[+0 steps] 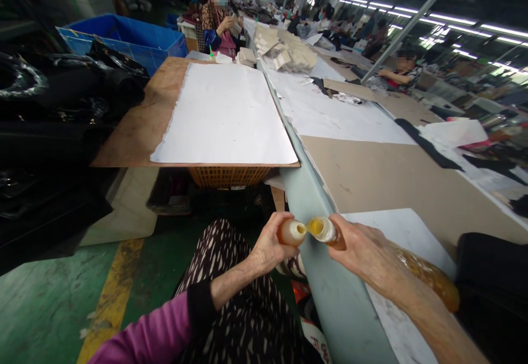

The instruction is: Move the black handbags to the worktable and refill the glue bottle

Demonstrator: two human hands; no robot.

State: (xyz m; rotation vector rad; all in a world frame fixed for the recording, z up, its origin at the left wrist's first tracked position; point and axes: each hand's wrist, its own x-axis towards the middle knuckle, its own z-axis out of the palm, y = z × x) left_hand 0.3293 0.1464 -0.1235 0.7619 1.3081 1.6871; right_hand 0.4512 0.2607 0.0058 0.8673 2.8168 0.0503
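Note:
My left hand (272, 246) is closed around a small bottle (291, 232) with an uncapped whitish neck and amber contents. In my right hand (367, 251) is the neck of a larger clear bottle (429, 276), tilted so that its open mouth faces the small one. Thick yellow-amber liquid fills the mouth of the larger bottle, and a thin yellow strand seems to bridge the two mouths. The two necks are almost touching, over the pale green table edge (307, 193). My right hand and forearm hide part of the larger bottle.
A wooden board (165, 86) carries a white sheet (231, 114); an orange basket (229, 176) sits beneath. Black bags (70, 105) and a blue bin (119, 34) stand left. Beige pieces (284, 50) are heaped farther up the table. A co-worker (223, 23) sits ahead.

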